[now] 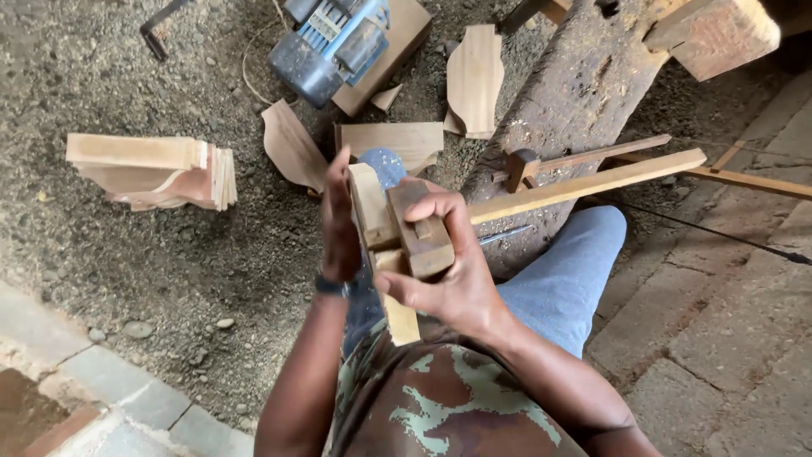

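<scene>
left hand [340, 222]: lying flat and open against the left face of the strip [382, 254], fingers pointing away from the body, a dark band sitting on the wrist.
right hand [447, 269]: wrapping round the dark block [420, 230], fingers curling over its top, thumb pressing the strip's near end.
strip: a pale, narrow piece of wood standing on edge between the two hands, its near end sticking out toward the body.
block: a dark wooden tool sitting against the strip's right side, a small peg showing on top.
lath [592, 181]: a long pale stick lying across the bench [575, 93], reaching out to the right.
bench: a rough, heavy beam running up to the right, beside the knee in blue jeans.
stack [156, 172]: cut wooden pieces piling on the dirt floor [169, 262], well apart to the left.
offcuts [474, 78]: curved pale boards lying on the floor ahead of the hands.
motor [331, 42]: a blue and grey machine resting on a board at the top.
</scene>
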